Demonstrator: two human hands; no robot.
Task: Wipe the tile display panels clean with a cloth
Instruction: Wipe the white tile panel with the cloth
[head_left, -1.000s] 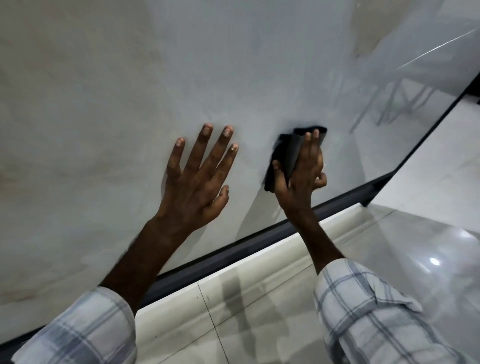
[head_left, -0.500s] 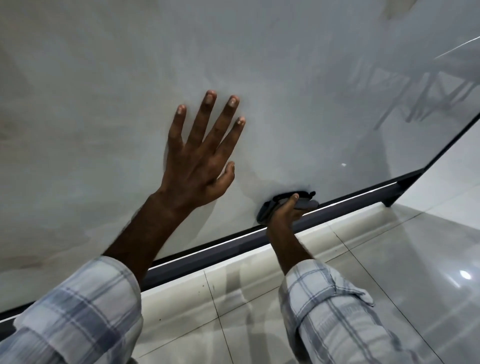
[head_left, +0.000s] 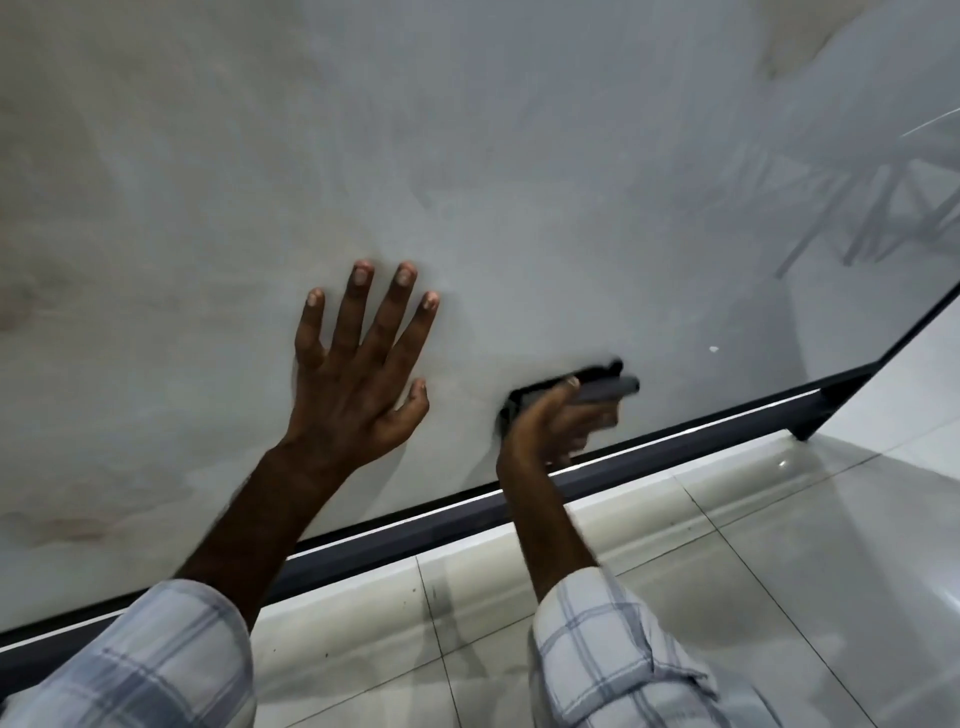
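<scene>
Our right hand (head_left: 553, 423) is smeared by motion blur, so we cannot make out its fingers singly; it is clenched around the dark cloth (head_left: 597, 384), pressing it on the tile panel (head_left: 519, 156) just above the panel's dark frame (head_left: 415, 530). Most of the cloth is hidden behind that hand; only a crumpled black edge and a grey fold show. Our left hand (head_left: 358, 374), beside it, lies released and flat on the glossy, pale grey marbled panel, fingers spread. Checked sleeves (head_left: 613, 654) are cut off below. Shiny floor tiles (head_left: 779, 571) lie under our forearms.
</scene>
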